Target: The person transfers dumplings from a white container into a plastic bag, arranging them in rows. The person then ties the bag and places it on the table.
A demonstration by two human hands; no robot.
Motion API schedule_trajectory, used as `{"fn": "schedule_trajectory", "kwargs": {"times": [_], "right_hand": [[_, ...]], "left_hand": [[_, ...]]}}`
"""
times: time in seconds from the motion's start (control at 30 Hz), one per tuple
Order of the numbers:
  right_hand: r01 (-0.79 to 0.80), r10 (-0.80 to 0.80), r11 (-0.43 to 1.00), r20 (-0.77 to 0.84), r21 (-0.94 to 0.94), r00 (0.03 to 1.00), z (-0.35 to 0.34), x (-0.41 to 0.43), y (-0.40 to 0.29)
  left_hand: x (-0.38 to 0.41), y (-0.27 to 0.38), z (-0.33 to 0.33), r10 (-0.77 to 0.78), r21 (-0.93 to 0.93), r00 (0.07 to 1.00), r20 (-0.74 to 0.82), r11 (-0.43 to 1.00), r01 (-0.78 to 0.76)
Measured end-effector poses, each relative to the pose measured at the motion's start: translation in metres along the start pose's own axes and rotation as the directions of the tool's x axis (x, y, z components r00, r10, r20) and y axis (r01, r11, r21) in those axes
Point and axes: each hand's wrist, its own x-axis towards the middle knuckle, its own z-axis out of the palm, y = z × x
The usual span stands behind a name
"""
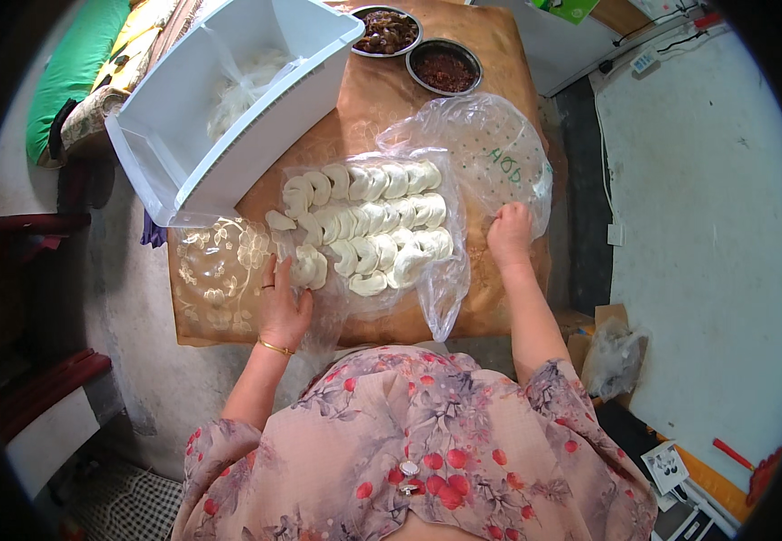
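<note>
Rows of pale, flat, overlapping dough pieces [377, 220] lie on a clear plastic bag [364, 304] spread over the table. My left hand [285, 308] rests at the lower left, its fingers apart, beside a small stack of the dough pieces [310, 266] and over the plastic's edge. To the right of the rows, my right hand [511, 233] is closed on the lower edge of another clear plastic bag [479, 152], which bears green marks. One single piece [281, 220] lies off the left end of the middle row.
A large white plastic bin [276, 128] with a clear bag [249, 84] inside stands at the upper left of the table [222, 318]. Two metal bowls of dark food [385, 32] and reddish food [445, 67] sit at the far edge. A cardboard box [611, 316] is at the right.
</note>
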Motion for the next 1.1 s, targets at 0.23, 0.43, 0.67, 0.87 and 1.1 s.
{"fn": "schedule_trajectory", "kwargs": {"times": [0.23, 0.43, 0.67, 0.87, 1.1], "right_hand": [[-0.172, 0.251, 0.638, 0.008, 0.751, 0.968, -0.054, 0.031, 0.003], [-0.085, -0.034, 0.304, 0.100, 0.949, 0.994, -0.112, 0.009, -0.072], [-0.354, -0.257, -0.008, 0.340, 0.935, 0.905, -0.118, -0.045, -0.138], [-0.390, -0.224, 0.205, 0.431, 0.898, 0.874, -0.110, -0.040, -0.107], [-0.441, -0.123, -0.456, 0.437, 0.773, 0.891, -0.114, -0.017, -0.080]], "left_hand": [[0.020, 0.045, -0.017, 0.092, -0.142, 0.989, -0.114, 0.984, -0.107], [0.063, 0.121, -0.003, 0.096, -0.810, 0.897, 0.431, 0.480, 0.337], [0.100, 0.162, 0.022, 0.163, -0.842, 0.855, 0.492, -0.160, 0.515], [0.108, 0.173, -0.002, 0.027, -0.963, 0.964, 0.266, -0.026, 0.267], [0.097, 0.139, -0.019, -0.130, -0.918, 0.914, 0.385, 0.052, 0.394]]}}
